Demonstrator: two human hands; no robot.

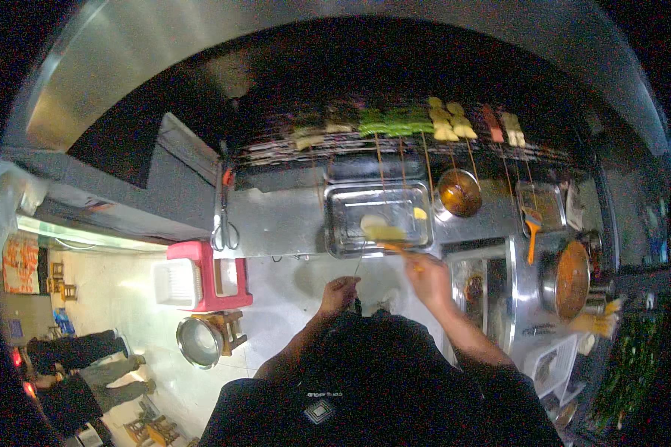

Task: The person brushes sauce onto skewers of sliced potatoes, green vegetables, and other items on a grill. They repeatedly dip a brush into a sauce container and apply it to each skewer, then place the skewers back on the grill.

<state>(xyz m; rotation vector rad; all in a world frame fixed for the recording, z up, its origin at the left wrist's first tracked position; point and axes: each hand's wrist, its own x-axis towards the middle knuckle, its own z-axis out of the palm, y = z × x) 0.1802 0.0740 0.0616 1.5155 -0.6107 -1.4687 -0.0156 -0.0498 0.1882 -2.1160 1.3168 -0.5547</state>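
Note:
My left hand (340,295) grips a thin skewer (361,260) near its lower end. A pale, round piece of food (372,222) sits at the skewer's far end, over a rectangular metal tray (331,223). My right hand (429,279) is closed on a brush with an orange handle (396,246). Its yellowish bristles (386,233) are blurred and overlap the food; contact cannot be told for certain. A small yellow piece (420,213) lies in the tray. Beyond it, skewers of green vegetables (395,122), pale yellow pieces (444,124) and reddish food (492,124) rest on a grill rack (346,146).
Right of the tray stand a bowl of brown sauce (460,193), another orange-handled brush (532,234) and a large pot of reddish sauce (572,281). Scissors (225,234) lie at the counter's left end. A red stool (193,254) and metal basin (197,342) are on the left; people (70,385) are beyond.

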